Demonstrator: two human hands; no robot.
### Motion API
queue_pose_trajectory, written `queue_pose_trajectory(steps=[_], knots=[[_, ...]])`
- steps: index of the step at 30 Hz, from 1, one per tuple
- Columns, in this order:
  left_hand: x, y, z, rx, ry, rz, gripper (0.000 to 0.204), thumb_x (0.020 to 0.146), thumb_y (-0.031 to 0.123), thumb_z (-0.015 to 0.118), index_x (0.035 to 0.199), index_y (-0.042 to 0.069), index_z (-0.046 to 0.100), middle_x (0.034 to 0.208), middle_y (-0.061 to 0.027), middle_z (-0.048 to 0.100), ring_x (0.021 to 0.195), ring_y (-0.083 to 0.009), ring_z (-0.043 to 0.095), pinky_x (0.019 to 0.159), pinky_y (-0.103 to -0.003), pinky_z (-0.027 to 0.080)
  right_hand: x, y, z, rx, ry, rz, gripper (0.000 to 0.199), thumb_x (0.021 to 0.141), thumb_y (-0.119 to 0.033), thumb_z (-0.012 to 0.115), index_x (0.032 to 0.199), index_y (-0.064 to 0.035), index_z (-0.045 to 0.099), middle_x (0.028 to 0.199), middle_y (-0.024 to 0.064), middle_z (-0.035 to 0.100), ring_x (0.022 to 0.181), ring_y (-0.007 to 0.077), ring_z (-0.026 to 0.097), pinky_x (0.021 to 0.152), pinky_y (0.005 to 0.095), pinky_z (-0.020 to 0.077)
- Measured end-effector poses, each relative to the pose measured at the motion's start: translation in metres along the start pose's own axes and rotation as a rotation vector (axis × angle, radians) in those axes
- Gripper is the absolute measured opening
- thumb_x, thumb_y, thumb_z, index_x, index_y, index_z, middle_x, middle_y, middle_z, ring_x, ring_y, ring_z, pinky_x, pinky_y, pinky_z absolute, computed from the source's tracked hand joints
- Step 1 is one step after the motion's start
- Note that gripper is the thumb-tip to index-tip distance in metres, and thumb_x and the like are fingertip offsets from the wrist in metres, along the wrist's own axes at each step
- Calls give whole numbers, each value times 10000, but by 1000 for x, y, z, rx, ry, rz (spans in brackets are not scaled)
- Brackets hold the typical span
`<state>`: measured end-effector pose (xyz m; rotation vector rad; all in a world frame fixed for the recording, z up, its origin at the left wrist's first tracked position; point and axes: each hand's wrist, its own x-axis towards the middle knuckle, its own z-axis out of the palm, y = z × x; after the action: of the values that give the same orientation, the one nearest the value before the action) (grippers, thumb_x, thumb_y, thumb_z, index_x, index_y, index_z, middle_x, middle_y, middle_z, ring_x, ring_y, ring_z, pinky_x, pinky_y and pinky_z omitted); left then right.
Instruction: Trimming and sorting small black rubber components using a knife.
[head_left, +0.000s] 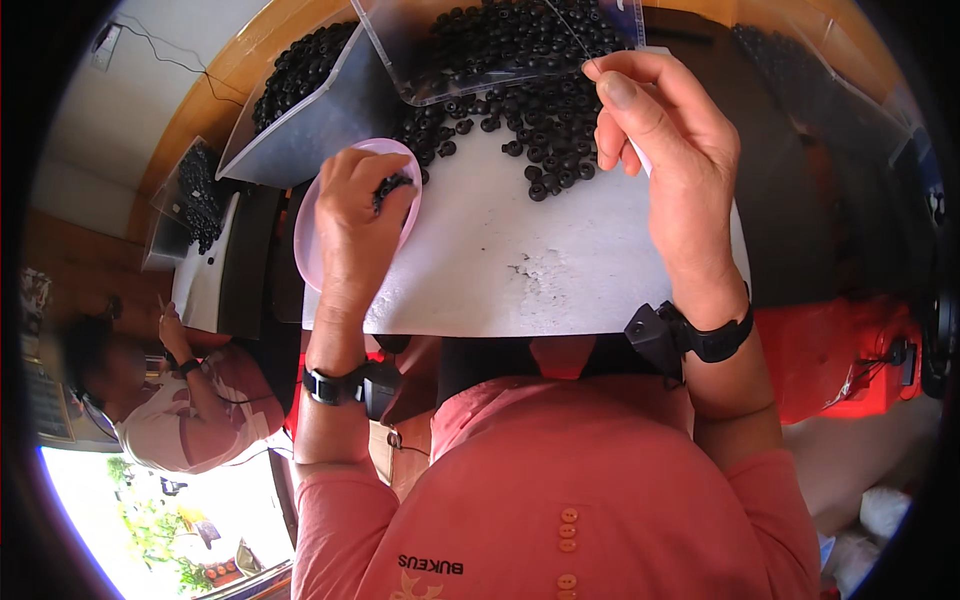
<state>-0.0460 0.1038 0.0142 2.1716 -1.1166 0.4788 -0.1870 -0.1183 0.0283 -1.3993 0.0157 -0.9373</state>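
Note:
My left hand (350, 205) is curled over a pink oval bowl (305, 245) at the left of the white board. Several small round black parts (392, 187) show between its thumb and fingers, apparently gripped. My right hand (680, 140) is raised above the board's right side, its thumb and forefinger pinched on a thin rod (570, 32) that slants up and away to the left. A white end of it seems to show below the fingers. Beyond the hands, a heap of round black parts with holes (550, 150) spills toward me across the white board (470, 260).
A clear plastic box (410, 85) full of black parts lies at the back, beside another clear bin (290, 140) to its left. Farther left, a co-worker (190, 400) sits by a similar bin (170, 225). Red material (830, 360) is at the right.

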Motion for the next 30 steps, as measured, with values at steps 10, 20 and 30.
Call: queue_pose_trajectory(steps=[10,20,30], knots=[[49,13,89,164,-260,187,191,742,61,749,920,21,693,919,-96,615,949,-311,569,824,-414,487,6,0,-10,66,3,88,195,922,-213,705,963,-24,679,642,-35,550,570,29,488,501,190,376],[36,10,90,-236,-178,40,178,861,80,700,1014,-11,696,930,-76,639,871,-206,617,760,-341,507,4,1,-7,27,-8,181,232,883,-214,738,971,-13,662,617,-51,484,564,26,440,507,202,357],[19,48,51,-1467,-315,-472,250,970,91,603,1162,-62,646,1024,-110,683,840,-167,620,683,-295,500,-1,18,-2,-335,-343,39,252,762,-31,708,1008,-22,656,746,59,585,657,106,558,611,260,466]])
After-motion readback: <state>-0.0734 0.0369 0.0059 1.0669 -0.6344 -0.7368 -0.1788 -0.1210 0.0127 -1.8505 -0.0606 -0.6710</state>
